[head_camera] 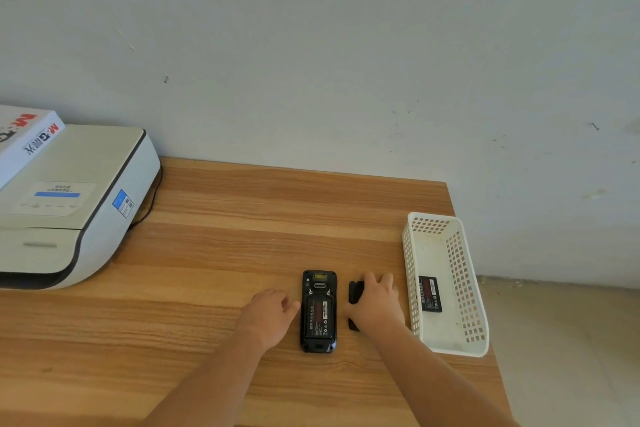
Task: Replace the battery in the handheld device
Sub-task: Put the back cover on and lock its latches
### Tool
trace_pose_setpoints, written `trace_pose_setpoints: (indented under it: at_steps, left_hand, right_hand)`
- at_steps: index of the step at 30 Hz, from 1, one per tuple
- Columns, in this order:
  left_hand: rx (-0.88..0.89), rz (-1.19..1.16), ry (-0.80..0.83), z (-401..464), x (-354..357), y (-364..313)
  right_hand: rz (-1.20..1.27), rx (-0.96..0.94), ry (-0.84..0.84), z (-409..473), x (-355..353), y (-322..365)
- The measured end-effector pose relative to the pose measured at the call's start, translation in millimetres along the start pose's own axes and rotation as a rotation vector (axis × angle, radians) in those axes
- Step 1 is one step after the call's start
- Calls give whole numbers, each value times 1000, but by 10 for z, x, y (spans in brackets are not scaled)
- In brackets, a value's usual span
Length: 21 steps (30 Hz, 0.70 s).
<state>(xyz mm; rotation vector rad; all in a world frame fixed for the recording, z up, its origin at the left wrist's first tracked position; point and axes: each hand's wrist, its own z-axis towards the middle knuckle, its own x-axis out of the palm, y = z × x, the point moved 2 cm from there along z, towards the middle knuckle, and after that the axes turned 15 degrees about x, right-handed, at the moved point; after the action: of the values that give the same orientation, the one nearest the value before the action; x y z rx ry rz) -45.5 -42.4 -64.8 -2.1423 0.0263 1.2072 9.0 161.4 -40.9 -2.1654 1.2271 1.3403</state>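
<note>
The left hand (269,314) rested on the surface (214,253) just beside the handheld device (318,311), fingers loosely curled and gripping nothing. The right hand (375,302) lay over the black back cover (355,292) on the device's other side; whether it had closed on the cover could not be determined. The device lay face down with its compartment exposed and 1 battery (320,320) seated inside. A 2nd battery (430,293) lay in the white basket (412,263) at the right edge of the surface.

Progress, as judged: the cover was off. It could not be established whether the seated battery was the old or the new one, so the swap may or may not have been done. Refitting the cover remained.

Count: 1 device, 1 cover, 2 batteries, 1 basket, 1 printer (69,204), 1 box (24,135) on top of it.
</note>
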Motion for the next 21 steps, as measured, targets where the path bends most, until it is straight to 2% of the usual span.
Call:
trace_pose_setpoints:
  at_steps: [6, 12, 21]
  left_hand:
    - [-14, -78, -18, -1, -139, -3]
    - [-22, -141, -8, -43, -178, 71]
    - [-23, -100, 24, -83, -112, 140]
  right_hand:
    - [103, -117, 41, -130, -52, 386]
    - [45, -135, 81, -226, 120, 478]
    - [-38, -140, 78, -290, 337, 442]
